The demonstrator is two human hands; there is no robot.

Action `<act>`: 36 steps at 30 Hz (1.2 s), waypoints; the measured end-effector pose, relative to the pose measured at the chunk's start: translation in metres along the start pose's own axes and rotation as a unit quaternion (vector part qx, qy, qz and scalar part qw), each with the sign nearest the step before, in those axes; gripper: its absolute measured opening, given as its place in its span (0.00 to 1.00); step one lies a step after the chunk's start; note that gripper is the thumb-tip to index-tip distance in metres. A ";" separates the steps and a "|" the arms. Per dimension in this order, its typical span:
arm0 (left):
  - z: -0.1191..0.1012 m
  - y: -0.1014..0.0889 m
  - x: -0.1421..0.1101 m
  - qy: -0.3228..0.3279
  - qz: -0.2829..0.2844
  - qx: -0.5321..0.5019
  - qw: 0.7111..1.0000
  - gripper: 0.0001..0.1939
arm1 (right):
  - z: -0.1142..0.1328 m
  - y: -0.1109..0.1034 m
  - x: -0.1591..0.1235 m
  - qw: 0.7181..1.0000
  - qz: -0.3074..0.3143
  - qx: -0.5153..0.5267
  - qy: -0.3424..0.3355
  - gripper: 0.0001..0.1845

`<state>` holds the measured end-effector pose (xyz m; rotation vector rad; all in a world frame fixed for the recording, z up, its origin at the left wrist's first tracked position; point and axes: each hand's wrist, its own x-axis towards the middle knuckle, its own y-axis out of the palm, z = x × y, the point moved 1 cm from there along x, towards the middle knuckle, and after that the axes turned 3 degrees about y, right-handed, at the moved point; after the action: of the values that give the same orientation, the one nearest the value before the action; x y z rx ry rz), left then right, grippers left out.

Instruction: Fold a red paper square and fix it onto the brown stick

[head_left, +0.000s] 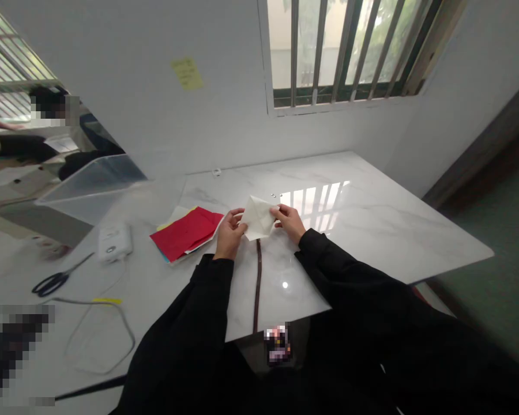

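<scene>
A sheet of white paper [258,218], folded to a pointed shape, is held up just above the table. My left hand [230,233] pinches its left side and my right hand [289,223] grips its right side. Both black sleeves reach in from the bottom of the view. To the left of my left hand, a stack of red paper [185,233] lies on the white marble table [372,230], with yellow and blue sheets showing at its edges. A thin dark strap [257,282] lies on the marble below the folded paper.
Black-handled scissors [54,282], a white plug-in device [115,242] and a grey cable [95,328] lie at the left. A clear plastic bin [90,187] stands at the far left, with a seated person [47,132] beyond it. The table's right edge drops to a green floor.
</scene>
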<state>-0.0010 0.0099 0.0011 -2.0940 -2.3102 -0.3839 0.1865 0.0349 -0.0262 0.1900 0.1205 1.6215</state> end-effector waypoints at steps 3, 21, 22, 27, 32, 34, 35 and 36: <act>-0.002 0.001 -0.001 0.018 -0.014 0.038 0.999 0.23 | 0.005 0.002 -0.003 1.000 0.008 0.025 0.009 0.20; -0.001 -0.005 -0.002 0.093 -0.090 0.107 0.986 0.17 | 0.011 0.008 -0.009 0.998 0.009 0.055 0.033 0.16; 0.001 -0.007 0.000 0.099 -0.092 0.119 0.984 0.14 | 0.010 0.008 -0.010 0.998 0.017 0.056 0.033 0.15; 0.006 -0.012 0.005 0.104 -0.113 0.150 0.977 0.08 | 0.009 0.006 -0.009 0.999 -0.011 0.022 0.029 0.16; 0.001 -0.006 0.000 0.106 -0.121 0.126 0.979 0.10 | 0.016 0.006 -0.017 0.985 -0.071 -0.133 -0.086 0.34; -0.002 -0.003 -0.004 0.124 -0.118 0.131 0.977 0.10 | 0.019 0.009 -0.021 0.973 -0.082 -0.172 -0.132 0.41; -0.003 -0.001 -0.005 0.135 -0.116 0.135 0.975 0.10 | 0.019 0.010 -0.023 0.967 -0.086 -0.186 -0.148 0.43; -0.004 0.000 -0.006 0.146 -0.114 0.141 0.973 0.10 | 0.019 0.011 -0.024 0.963 -0.088 -0.199 -0.158 0.45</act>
<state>-0.0010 0.0028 0.0040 -1.5375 -2.2762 -0.3165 0.1806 0.0099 -0.0066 0.1202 -0.4212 1.3874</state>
